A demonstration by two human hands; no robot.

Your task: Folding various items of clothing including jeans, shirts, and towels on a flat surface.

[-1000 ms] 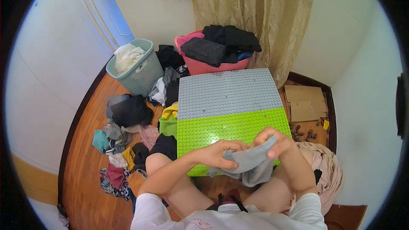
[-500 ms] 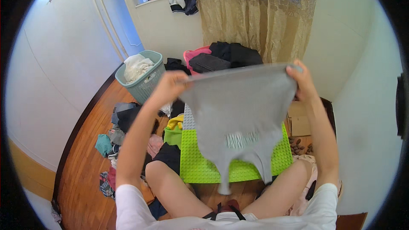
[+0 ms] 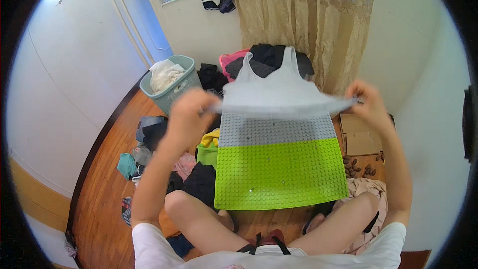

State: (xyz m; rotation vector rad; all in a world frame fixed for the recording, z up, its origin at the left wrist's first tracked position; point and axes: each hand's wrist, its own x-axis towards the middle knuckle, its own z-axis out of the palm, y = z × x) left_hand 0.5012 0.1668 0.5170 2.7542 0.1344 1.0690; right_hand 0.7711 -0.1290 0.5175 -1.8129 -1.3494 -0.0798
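Note:
A grey tank top (image 3: 271, 92) is stretched between my two hands above the far part of a studded board (image 3: 281, 174), which is grey at the back and lime green in front. My left hand (image 3: 194, 109) is closed on one end of the hem. On the other side my right hand (image 3: 367, 100) pinches the opposite end. The shirt's shoulder straps point away from me, toward the clothes heap at the back. Its hem is taut, nearest to me and blurred by motion.
A pale green laundry basket (image 3: 169, 82) with white cloth stands at the far left. Behind the board, dark clothes (image 3: 264, 60) fill a pink container (image 3: 230, 62). Loose clothes (image 3: 196, 182) lie left of the board. Flattened cardboard (image 3: 362, 134) and small brown objects (image 3: 352, 167) lie to the right.
The tank top has swung over: its straps hung toward me and now reach away to the back. Both hands keep their hold on the hem and have come slightly lower, uncovering the board's green part.

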